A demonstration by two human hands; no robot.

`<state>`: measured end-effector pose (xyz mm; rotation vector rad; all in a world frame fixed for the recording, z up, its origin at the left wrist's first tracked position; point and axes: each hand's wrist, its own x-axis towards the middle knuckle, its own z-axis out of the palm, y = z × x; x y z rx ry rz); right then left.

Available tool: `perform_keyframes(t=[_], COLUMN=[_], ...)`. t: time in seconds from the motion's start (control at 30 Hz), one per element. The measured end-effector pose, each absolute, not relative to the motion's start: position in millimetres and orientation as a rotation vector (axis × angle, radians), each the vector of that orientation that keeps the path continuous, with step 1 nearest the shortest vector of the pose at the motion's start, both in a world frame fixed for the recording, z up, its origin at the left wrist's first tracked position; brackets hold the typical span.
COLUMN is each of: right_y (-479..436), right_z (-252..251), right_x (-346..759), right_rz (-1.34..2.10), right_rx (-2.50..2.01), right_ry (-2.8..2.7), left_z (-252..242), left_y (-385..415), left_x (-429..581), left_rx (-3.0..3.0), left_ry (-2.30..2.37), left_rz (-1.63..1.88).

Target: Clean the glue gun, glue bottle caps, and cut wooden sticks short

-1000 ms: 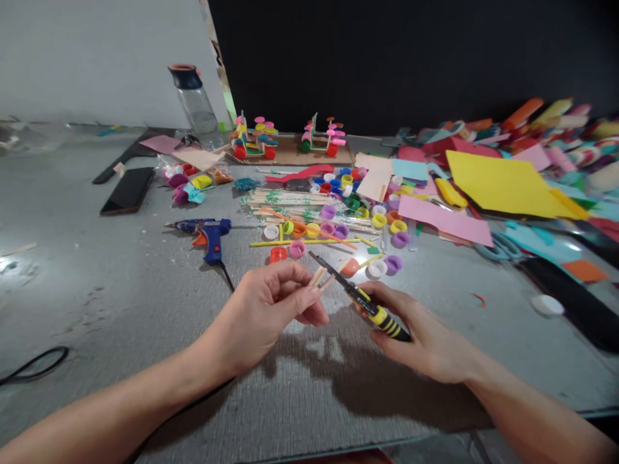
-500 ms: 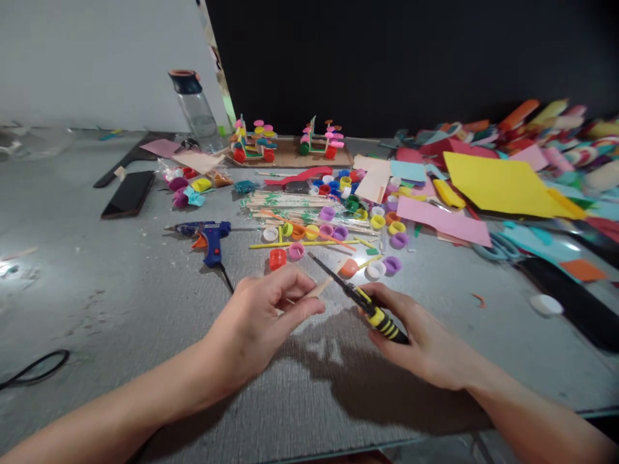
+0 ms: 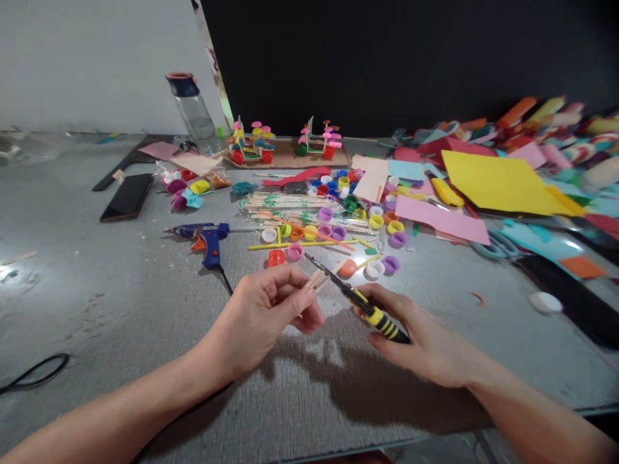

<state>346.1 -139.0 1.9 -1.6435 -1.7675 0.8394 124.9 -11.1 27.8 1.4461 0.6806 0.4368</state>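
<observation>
Back from the front edge of the table [image 3: 120,296], my left hand [image 3: 268,312] pinches pale sticks [image 3: 316,281], fanned where they earlier overlapped; my right hand [image 3: 425,341] stays curled round the yellow-and-black tool [image 3: 382,319].

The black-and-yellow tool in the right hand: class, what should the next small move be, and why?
Probably the left hand should gather the pale sticks closer together: their ends splay beyond its fingers, and the black-and-yellow tool in the right hand crosses near them in view. Whether it touches them, I cannot tell.
</observation>
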Motion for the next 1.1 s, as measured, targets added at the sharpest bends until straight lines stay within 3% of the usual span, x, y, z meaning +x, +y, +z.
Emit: perform_keyframes(t=[0.3, 1.1], right_y=[-139.8, -139.4], right_z=[-1.5, -0.2], right_x=[347.7, 339.3], right_rz=[0.821, 0.698], right_rx=[-1.632, -1.778], right_ry=[-1.754, -1.812], left_z=[25.3, 21.9], left_y=[-7.9, -9.8], left_x=[128.9, 130.7], left_rx=[0.999, 1.206], left_ry=[0.587, 0.626], left_rz=[0.317, 0.417])
